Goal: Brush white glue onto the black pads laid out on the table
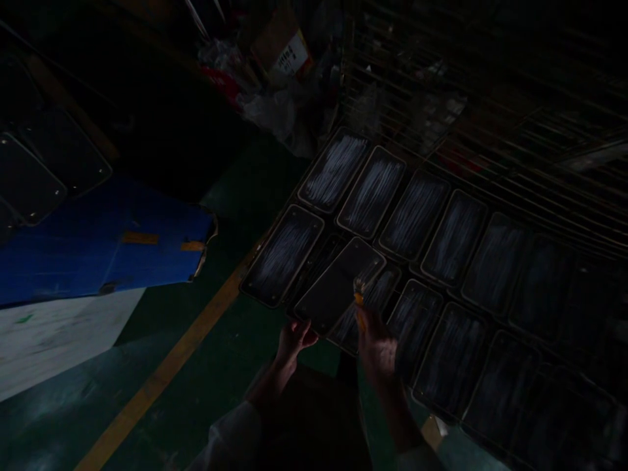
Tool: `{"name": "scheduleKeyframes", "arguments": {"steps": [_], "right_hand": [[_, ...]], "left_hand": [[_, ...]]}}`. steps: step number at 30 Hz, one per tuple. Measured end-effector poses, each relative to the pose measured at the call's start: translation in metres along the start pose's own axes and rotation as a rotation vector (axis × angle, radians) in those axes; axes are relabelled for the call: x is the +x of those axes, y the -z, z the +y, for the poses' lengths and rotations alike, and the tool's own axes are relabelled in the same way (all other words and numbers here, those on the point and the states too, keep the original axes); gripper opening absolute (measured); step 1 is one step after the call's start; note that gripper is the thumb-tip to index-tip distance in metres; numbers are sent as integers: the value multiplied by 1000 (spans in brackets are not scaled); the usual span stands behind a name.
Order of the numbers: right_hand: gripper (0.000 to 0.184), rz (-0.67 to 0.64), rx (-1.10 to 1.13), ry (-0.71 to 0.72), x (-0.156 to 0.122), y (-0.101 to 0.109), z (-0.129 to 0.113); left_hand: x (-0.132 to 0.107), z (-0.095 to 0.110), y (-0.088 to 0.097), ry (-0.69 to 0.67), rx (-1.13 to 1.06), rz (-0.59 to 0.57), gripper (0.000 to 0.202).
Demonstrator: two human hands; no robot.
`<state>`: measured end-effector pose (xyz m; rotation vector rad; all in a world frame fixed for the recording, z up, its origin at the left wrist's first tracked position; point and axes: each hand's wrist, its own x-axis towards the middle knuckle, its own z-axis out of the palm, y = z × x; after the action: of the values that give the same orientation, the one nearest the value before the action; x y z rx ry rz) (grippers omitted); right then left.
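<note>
The scene is very dark. My left hand [294,340] grips the near edge of a dark rectangular panel [338,284] and holds it tilted above a row of similar panels. My right hand [375,347] is closed on a small brush with an orange handle [360,307], its tip at the panel's right edge. Two rows of dark panels with pale rims and whitish streaks [373,190] lie side by side on a rack running to the right.
A wire rack [490,98] stands behind the panels. Boxes and plastic bags [275,78] are piled at the top centre. A blue board [108,242] with more panels lies at left. A yellow line [167,373] crosses the green floor.
</note>
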<state>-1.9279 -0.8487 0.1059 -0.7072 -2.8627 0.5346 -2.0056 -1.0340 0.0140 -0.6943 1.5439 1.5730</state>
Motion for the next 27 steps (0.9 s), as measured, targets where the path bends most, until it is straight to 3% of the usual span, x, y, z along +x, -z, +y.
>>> {"name": "scheduleKeyframes", "arguments": {"steps": [5, 8, 11, 15, 18, 20, 23, 27], "right_hand": [[37, -83, 142, 11, -71, -20, -34], [37, -121, 248, 51, -85, -17, -42], [33, -91, 308, 19, -58, 2, -33], [29, 41, 162, 7, 16, 25, 0], [29, 108, 1, 38, 56, 23, 22], [29, 106, -53, 64, 61, 14, 27], [30, 51, -45, 121, 32, -5, 13], [38, -31, 66, 199, -40, -27, -27]], "left_hand": [[2, -2, 2, 8, 10, -30, 41], [1, -2, 3, 12, 14, -37, 41], [1, -3, 4, -1, 6, -65, 46], [1, -2, 6, -10, 20, -64, 52], [1, -2, 8, -19, 32, -67, 52], [1, -2, 8, -31, 32, -65, 50], [2, -2, 8, -27, 34, -51, 51], [4, -2, 9, -35, 10, -50, 51]]}}
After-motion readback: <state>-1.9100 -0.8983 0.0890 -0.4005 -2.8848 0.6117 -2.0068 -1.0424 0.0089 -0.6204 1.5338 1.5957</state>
